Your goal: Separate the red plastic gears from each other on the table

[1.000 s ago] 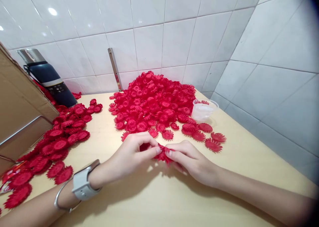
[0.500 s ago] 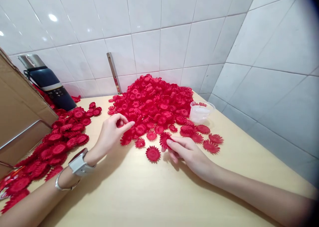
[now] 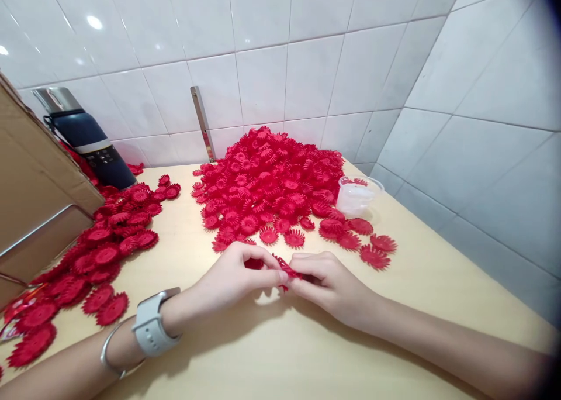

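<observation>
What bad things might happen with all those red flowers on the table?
1. The big pile of red flower pieces is heaped steeply right behind the hands, so a bump might send it sliding forward.
2. The clear plastic cup touches the pile's edge and looks light; a nudge may tip it.
3. The left hand and right hand pinch one thin red flower piece between them; pulling hard might tear or bend its petals.
</observation>
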Available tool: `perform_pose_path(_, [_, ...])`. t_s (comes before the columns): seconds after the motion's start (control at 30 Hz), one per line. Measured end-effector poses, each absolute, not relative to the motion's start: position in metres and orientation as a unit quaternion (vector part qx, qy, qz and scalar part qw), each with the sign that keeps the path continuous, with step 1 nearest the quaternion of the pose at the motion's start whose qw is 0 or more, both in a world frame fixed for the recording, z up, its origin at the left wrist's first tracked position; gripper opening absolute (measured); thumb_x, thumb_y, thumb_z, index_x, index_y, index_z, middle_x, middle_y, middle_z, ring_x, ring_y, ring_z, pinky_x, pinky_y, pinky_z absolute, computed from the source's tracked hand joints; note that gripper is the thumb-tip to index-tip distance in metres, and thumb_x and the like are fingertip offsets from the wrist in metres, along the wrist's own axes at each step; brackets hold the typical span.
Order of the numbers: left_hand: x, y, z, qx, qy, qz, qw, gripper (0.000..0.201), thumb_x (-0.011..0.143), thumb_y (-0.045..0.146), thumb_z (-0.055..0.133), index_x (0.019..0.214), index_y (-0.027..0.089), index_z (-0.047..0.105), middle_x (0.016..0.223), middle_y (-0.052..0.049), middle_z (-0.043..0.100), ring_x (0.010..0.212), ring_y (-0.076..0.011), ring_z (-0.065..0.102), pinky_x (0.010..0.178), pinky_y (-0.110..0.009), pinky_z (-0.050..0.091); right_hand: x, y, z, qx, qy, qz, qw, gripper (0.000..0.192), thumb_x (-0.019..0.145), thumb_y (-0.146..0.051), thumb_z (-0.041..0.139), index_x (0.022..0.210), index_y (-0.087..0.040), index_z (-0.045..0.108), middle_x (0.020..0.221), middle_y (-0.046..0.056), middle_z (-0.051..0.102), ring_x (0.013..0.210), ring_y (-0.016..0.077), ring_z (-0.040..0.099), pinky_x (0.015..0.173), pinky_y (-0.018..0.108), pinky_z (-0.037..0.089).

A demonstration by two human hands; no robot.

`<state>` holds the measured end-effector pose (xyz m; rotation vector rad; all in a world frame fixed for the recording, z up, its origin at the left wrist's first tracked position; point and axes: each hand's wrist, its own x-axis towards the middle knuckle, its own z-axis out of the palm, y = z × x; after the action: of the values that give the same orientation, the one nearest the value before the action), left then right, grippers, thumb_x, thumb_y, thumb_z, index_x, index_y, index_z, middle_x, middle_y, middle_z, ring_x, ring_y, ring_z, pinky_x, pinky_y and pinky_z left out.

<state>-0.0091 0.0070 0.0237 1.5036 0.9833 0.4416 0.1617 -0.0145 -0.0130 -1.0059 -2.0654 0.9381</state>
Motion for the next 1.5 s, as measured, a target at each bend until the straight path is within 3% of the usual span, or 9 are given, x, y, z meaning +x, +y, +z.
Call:
perform_pose_path(0.23, [-0.011, 0.008, 0.022, 0.637, 0.399, 0.17, 0.637, 0.005, 0.064, 0.01, 0.059, 0.06, 0.012, 0.062, 0.062, -0.001, 0.06, 0.065, -0.0135, 0.055, 0.066, -0.025, 0.042, 0.16, -0.016, -0.014, -0.349, -0.842, 0.309, 0.271, 0.022, 0.084, -0.018, 0.042, 0.069, -0.014, 0.058, 0.066, 0.003, 0.056, 0.059, 0.0119, 0.048, 0.057, 0.022, 0.037])
perform_pose_path(0.43, [-0.012, 0.009, 0.025, 0.666, 0.416, 0.167, 0.596, 0.01, 0.068, 0.013, 0.052, 0.062, 0.014, 0.06, 0.062, -0.001, 0.059, 0.064, -0.0136, 0.055, 0.063, -0.025, 0.043, 0.159, -0.019, -0.007, -0.365, -0.822, 0.349, 0.265, 0.02, 0.084, -0.017, 0.039, 0.068, -0.017, 0.051, 0.064, 0.0, 0.05, 0.057, 0.011, 0.044, 0.055, 0.022, 0.034])
perform_pose_path(0.53, [-0.012, 0.011, 0.028, 0.773, 0.418, 0.163, 0.449, 0.013, 0.07, 0.014, 0.05, 0.064, 0.015, 0.061, 0.061, 0.0, 0.058, 0.059, -0.0122, 0.051, 0.054, -0.022, 0.039, 0.16, -0.019, -0.004, -0.375, -0.778, 0.411, 0.291, 0.026, 0.085, -0.017, 0.035, 0.062, -0.017, 0.046, 0.058, -0.002, 0.045, 0.053, 0.0095, 0.04, 0.051, 0.02, 0.031])
perform_pose_path(0.7, [-0.026, 0.034, 0.03, 0.862, 0.453, 0.221, 0.054, 0.016, 0.074, 0.015, 0.045, 0.063, 0.016, 0.057, 0.064, -0.001, 0.053, 0.057, -0.0121, 0.046, 0.053, -0.023, 0.034, 0.162, -0.019, -0.007, -0.457, -0.657, 0.485, 0.352, 0.03, 0.083, -0.023, 0.038, 0.053, -0.017, 0.042, 0.045, -0.005, 0.034, 0.044, 0.0084, 0.033, 0.044, 0.021, 0.025])
perform_pose_path(0.87, [-0.049, 0.066, 0.033, 0.824, 0.503, 0.26, 0.003, 0.013, 0.074, 0.026, 0.053, 0.068, 0.015, 0.055, 0.07, -0.004, 0.056, 0.061, -0.0147, 0.047, 0.058, -0.027, 0.035, 0.158, -0.015, -0.006, -0.502, -0.604, 0.489, 0.379, 0.034, 0.081, -0.028, 0.04, 0.049, -0.018, 0.036, 0.046, -0.004, 0.038, 0.046, 0.0085, 0.035, 0.044, 0.021, 0.028])
perform_pose_path(0.97, [-0.045, 0.062, 0.035, 0.823, 0.486, 0.284, 0.074, 0.014, 0.074, 0.029, 0.054, 0.071, 0.016, 0.059, 0.068, -0.001, 0.056, 0.059, -0.0129, 0.046, 0.057, -0.025, 0.035, 0.156, -0.013, -0.004, -0.5, -0.61, 0.488, 0.373, 0.034, 0.081, -0.028, 0.04, 0.049, -0.018, 0.035, 0.047, -0.004, 0.039, 0.047, 0.0086, 0.037, 0.045, 0.021, 0.029])
perform_pose_path(1.2, [-0.015, 0.017, 0.029, 0.77, 0.409, 0.219, 0.438, 0.015, 0.073, 0.028, 0.056, 0.073, 0.016, 0.065, 0.068, -0.001, 0.061, 0.06, -0.0111, 0.052, 0.054, -0.021, 0.039, 0.161, -0.013, -0.01, -0.464, -0.658, 0.465, 0.368, 0.03, 0.08, -0.027, 0.044, 0.052, -0.016, 0.04, 0.051, -0.004, 0.034, 0.049, 0.008, 0.031, 0.045, 0.021, 0.024])
perform_pose_path(1.33, [-0.011, 0.012, 0.022, 0.747, 0.416, 0.208, 0.475, 0.018, 0.072, 0.032, 0.058, 0.076, 0.017, 0.067, 0.067, -0.002, 0.061, 0.06, -0.0122, 0.054, 0.053, -0.022, 0.04, 0.162, -0.013, -0.013, -0.463, -0.688, 0.428, 0.36, 0.034, 0.078, -0.026, 0.046, 0.047, -0.016, 0.037, 0.049, -0.004, 0.033, 0.049, 0.008, 0.031, 0.045, 0.021, 0.023])
perform_pose_path(1.5, [-0.012, 0.013, 0.023, 0.707, 0.424, 0.201, 0.529, 0.018, 0.073, 0.029, 0.055, 0.071, 0.014, 0.065, 0.067, -0.003, 0.062, 0.062, -0.013, 0.055, 0.056, -0.023, 0.042, 0.161, -0.014, -0.009, -0.429, -0.661, 0.506, 0.351, 0.034, 0.081, -0.031, 0.044, 0.051, -0.017, 0.039, 0.049, -0.005, 0.033, 0.046, 0.0074, 0.032, 0.043, 0.02, 0.025])
